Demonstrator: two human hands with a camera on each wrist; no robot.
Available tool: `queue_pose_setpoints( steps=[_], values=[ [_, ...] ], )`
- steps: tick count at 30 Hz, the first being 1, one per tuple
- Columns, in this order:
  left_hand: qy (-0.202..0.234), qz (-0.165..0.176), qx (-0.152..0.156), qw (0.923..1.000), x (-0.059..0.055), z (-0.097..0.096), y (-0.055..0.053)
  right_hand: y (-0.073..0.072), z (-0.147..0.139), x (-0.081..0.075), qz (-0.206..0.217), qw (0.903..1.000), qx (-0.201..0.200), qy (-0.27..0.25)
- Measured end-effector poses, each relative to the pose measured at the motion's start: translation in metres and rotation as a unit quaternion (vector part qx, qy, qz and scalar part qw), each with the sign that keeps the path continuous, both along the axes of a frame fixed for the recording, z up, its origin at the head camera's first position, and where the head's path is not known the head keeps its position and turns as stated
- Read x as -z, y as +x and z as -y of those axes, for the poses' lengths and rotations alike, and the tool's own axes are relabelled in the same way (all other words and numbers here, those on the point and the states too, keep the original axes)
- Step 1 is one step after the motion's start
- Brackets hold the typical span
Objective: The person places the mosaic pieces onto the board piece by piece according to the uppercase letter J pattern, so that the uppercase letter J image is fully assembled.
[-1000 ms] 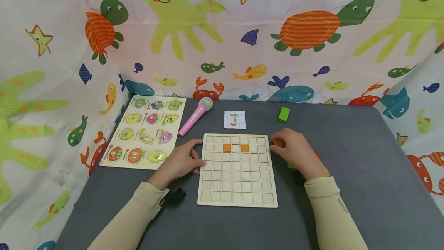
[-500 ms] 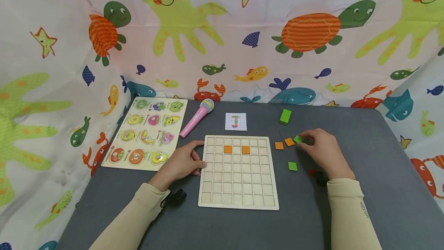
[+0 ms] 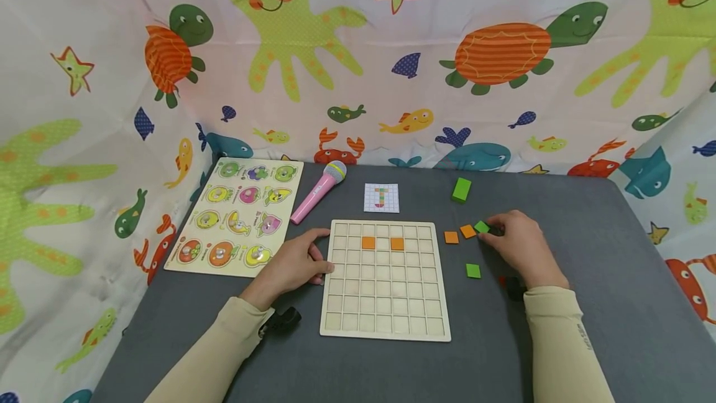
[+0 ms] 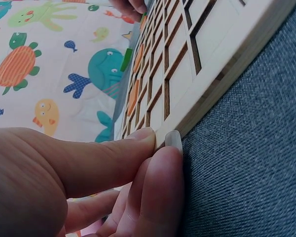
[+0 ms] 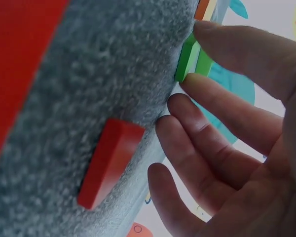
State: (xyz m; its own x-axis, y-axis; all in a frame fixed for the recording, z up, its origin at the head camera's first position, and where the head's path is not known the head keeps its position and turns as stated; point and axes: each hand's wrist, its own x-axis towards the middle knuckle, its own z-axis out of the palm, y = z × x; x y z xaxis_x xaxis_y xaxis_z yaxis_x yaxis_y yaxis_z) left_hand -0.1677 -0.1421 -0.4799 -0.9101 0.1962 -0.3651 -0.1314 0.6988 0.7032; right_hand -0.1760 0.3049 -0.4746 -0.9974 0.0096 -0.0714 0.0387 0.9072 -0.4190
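A wooden grid board [image 3: 385, 336] lies on the grey table with two orange square tiles set in its second row; one is the left orange tile [image 3: 368, 242]. My left hand [image 3: 291, 266] holds the board's left edge, its thumb and a finger pinching the rim in the left wrist view. To the board's right, my right hand [image 3: 520, 244] pinches a small green square tile [image 5: 187, 58] between thumb and index finger, its other fingers loosely bent. Beside that tile lie an orange tile [image 3: 468, 231] and another orange tile [image 3: 451, 237]. A second green tile [image 3: 473, 271] lies nearer.
A red piece [image 5: 111, 163] lies under the right wrist. A pattern card [image 3: 382, 198] showing a J shape and a green block [image 3: 461, 189] are behind the board. Left stand a pink toy microphone [image 3: 316, 196] and a fruit picture board [image 3: 229, 216]. A printed curtain [image 3: 358, 48] hangs behind.
My right hand let go of an orange tile beside the board and moved right to the green tile. My left hand stays on the board's edge. The head view shifted slightly.
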Motion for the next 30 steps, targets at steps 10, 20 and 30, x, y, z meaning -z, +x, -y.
queue_pose_setpoints(
  steps=[10, 20, 30],
  values=[
    [-0.002, 0.002, 0.002, 1.0000, -0.001, 0.001, 0.000, 0.000, 0.008, -0.006, 0.010, 0.9997, 0.021, 0.008],
    [0.002, 0.005, 0.004, 1.0000, 0.000, 0.001, 0.000, 0.001, 0.007, -0.005, 0.016, 0.9997, 0.018, -0.002],
    [0.010, 0.001, 0.008, 0.9999, -0.001, 0.002, 0.000, 0.006, 0.017, -0.014, 0.005, 1.0000, 0.002, -0.007]
  ],
)
